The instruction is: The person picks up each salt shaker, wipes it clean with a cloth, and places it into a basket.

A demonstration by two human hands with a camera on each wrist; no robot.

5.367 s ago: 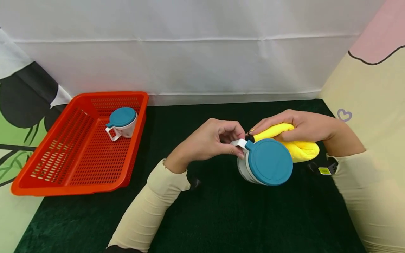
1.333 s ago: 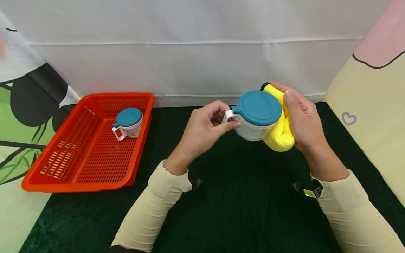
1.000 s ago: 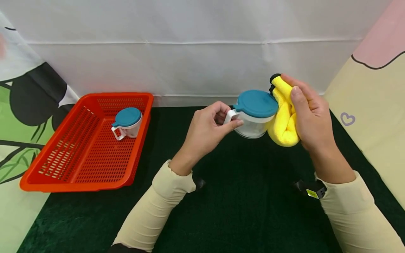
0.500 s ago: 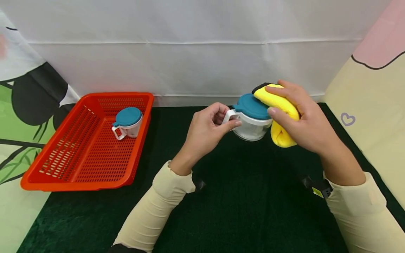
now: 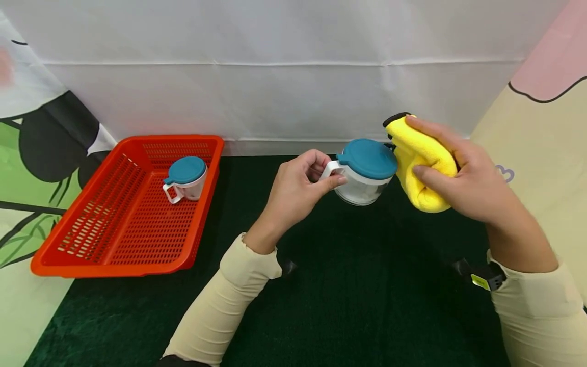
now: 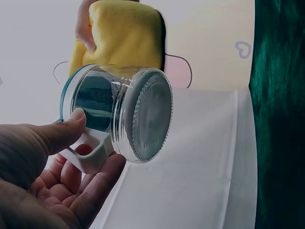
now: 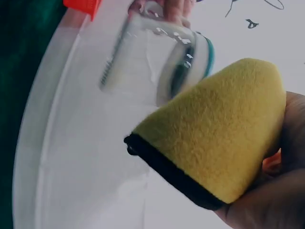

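Note:
In the head view my left hand [image 5: 300, 183] pinches the white handle of a clear glass jar [image 5: 359, 188] with a blue lid [image 5: 369, 158]. The jar hangs above the table, slightly tilted. Its ridged glass base faces the left wrist camera. My right hand [image 5: 468, 171] grips a folded yellow cloth [image 5: 424, 163] with black edging, thumb on the near side. The cloth is beside the lid's right edge; whether it touches there I cannot tell. In the right wrist view the cloth [image 7: 219, 129] covers part of the jar, and some right-hand fingers are hidden.
A red plastic basket [image 5: 199, 229] stands on the left of the dark green tabletop [image 5: 348, 300]. Inside it, near the back right, sits a second handled jar [image 5: 185, 176] with a blue lid. A white sheet [image 5: 293, 102] hangs behind, with a cream patterned panel [image 5: 545, 168] at right.
Earlier the jar was lower, its lid towards the camera; it is now raised and more upright. Half a second ago the cloth lay over the lid's right part; it has since moved right, off the lid.

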